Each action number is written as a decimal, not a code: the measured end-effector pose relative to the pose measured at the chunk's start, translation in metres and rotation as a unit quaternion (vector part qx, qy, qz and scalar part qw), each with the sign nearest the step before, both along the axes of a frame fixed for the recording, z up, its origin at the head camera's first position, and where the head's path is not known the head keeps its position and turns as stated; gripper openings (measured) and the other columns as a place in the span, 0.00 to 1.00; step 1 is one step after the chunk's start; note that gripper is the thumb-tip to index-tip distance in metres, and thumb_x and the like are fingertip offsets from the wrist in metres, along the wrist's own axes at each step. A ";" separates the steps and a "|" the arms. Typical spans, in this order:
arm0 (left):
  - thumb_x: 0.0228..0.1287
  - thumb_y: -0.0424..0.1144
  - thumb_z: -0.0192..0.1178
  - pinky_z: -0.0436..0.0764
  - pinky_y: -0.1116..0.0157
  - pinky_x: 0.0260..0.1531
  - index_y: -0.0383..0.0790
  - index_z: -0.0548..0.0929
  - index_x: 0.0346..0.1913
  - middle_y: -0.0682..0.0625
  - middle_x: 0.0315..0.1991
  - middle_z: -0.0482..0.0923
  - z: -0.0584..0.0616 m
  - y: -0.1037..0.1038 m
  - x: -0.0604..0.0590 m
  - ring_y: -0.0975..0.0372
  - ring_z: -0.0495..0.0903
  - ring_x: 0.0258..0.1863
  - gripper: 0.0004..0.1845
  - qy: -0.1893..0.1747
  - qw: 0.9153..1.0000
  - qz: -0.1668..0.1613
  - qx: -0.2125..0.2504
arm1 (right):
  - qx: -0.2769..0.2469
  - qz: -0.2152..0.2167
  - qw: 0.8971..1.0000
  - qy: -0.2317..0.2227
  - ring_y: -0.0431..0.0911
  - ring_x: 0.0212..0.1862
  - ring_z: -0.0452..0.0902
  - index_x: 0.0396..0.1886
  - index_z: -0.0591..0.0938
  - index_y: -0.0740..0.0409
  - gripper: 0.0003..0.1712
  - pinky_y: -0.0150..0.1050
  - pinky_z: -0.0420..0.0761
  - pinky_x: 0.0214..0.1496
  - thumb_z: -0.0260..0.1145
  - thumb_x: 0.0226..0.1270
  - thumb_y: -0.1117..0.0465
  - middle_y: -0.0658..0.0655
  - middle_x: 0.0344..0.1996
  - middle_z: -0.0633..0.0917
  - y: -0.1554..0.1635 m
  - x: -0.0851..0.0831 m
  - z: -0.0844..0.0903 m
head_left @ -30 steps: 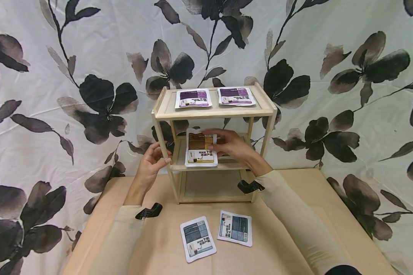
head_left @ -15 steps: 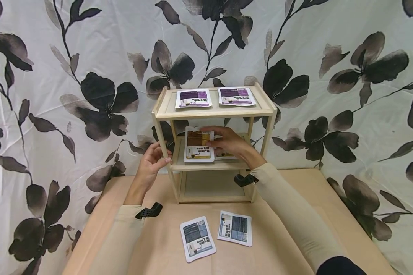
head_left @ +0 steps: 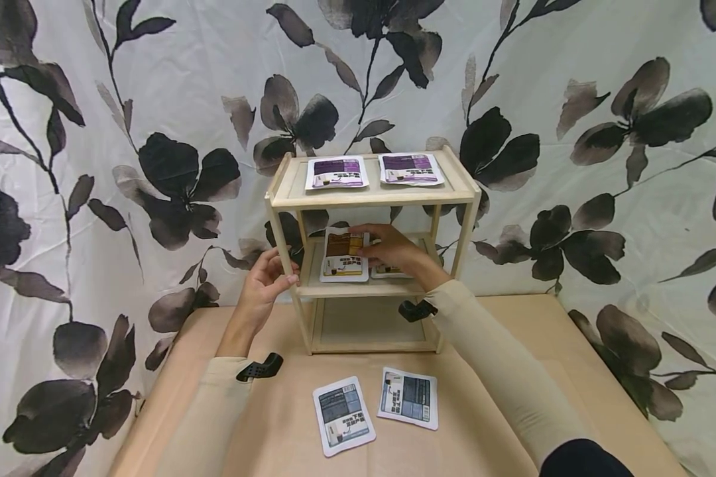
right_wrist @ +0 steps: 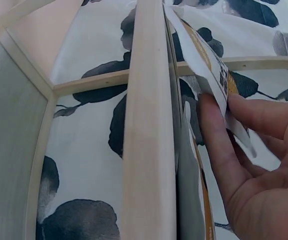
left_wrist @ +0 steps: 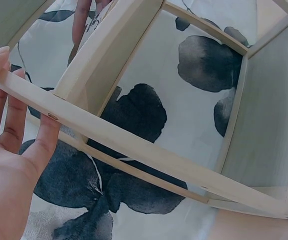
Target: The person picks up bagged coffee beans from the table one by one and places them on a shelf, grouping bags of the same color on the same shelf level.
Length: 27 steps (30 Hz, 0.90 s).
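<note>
A small wooden shelf rack (head_left: 372,201) has three tiers. My left hand (head_left: 261,286) holds its left front post; in the left wrist view the thumb lies on one side of the post (left_wrist: 134,145) and the fingers pass behind it. Over the middle tier, my right hand (head_left: 394,250) pinches a brown-and-yellow packet (head_left: 341,265) by its right edge. The right wrist view shows thumb and fingers on this packet (right_wrist: 203,55), which tilts above the tier board. Another yellow packet (head_left: 388,271) lies to its right on the same tier, partly hidden by my right hand.
Two purple packets (head_left: 337,173) lie side by side on the top tier. Two blue-grey packets, one on the left (head_left: 344,416) and one on the right (head_left: 408,398), lie on the table (head_left: 262,424) before the rack. A floral cloth (head_left: 203,66) hangs behind.
My right hand has moved slightly left and inward with the brown-and-yellow packet, uncovering more of the other yellow packet. The left hand keeps its hold on the post.
</note>
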<state>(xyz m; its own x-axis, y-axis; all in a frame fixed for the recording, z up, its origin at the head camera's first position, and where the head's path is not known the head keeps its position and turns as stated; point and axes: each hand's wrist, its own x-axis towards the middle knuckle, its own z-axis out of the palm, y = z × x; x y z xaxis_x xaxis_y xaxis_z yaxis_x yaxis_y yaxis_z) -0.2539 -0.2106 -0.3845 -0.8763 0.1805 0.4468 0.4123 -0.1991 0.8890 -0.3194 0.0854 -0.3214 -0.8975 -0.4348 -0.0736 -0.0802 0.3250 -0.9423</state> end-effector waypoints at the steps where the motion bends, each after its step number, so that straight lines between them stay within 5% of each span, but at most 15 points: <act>1: 0.63 0.17 0.60 0.87 0.63 0.47 0.27 0.64 0.71 0.49 0.44 0.80 0.000 0.000 0.000 0.54 0.80 0.46 0.33 0.001 1.000 0.000 0.001 | 0.006 -0.005 1.000 0.004 0.57 0.55 0.82 0.75 0.71 0.47 0.33 0.44 0.87 0.52 0.65 0.73 0.66 0.64 0.73 0.63 -0.001 0.001 0.000; 6: 0.64 0.17 0.60 0.87 0.62 0.47 0.28 0.64 0.71 0.49 0.45 0.80 -0.002 0.000 -0.001 0.55 0.79 0.47 0.33 0.002 1.000 0.003 -0.005 | 0.069 -0.028 0.996 0.048 0.56 0.57 0.81 0.77 0.68 0.50 0.35 0.45 0.86 0.55 0.66 0.73 0.62 0.66 0.68 0.68 -0.004 0.006 -0.001; 11: 0.63 0.17 0.60 0.87 0.61 0.47 0.30 0.66 0.71 0.48 0.45 0.79 -0.002 0.000 -0.001 0.53 0.80 0.47 0.33 0.002 1.000 0.004 -0.003 | 0.156 -0.048 0.981 0.103 0.55 0.64 0.77 0.76 0.68 0.52 0.34 0.47 0.84 0.55 0.65 0.73 0.58 0.64 0.71 0.71 -0.005 0.013 0.003; 17: 0.64 0.17 0.60 0.87 0.63 0.47 0.29 0.65 0.71 0.50 0.45 0.80 -0.002 0.000 -0.002 0.59 0.80 0.46 0.33 0.006 1.000 0.004 -0.003 | 0.128 -0.048 0.983 0.122 0.55 0.64 0.77 0.73 0.72 0.56 0.30 0.49 0.84 0.56 0.64 0.73 0.62 0.64 0.68 0.75 -0.003 0.027 0.015; 27: 0.64 0.17 0.60 0.87 0.62 0.47 0.31 0.66 0.71 0.49 0.45 0.79 -0.003 -0.001 -0.003 0.54 0.80 0.47 0.33 0.007 1.000 0.004 -0.008 | 0.062 -0.007 0.988 0.139 0.58 0.46 0.85 0.62 0.80 0.63 0.22 0.51 0.88 0.46 0.64 0.72 0.62 0.62 0.48 0.85 0.008 0.048 0.019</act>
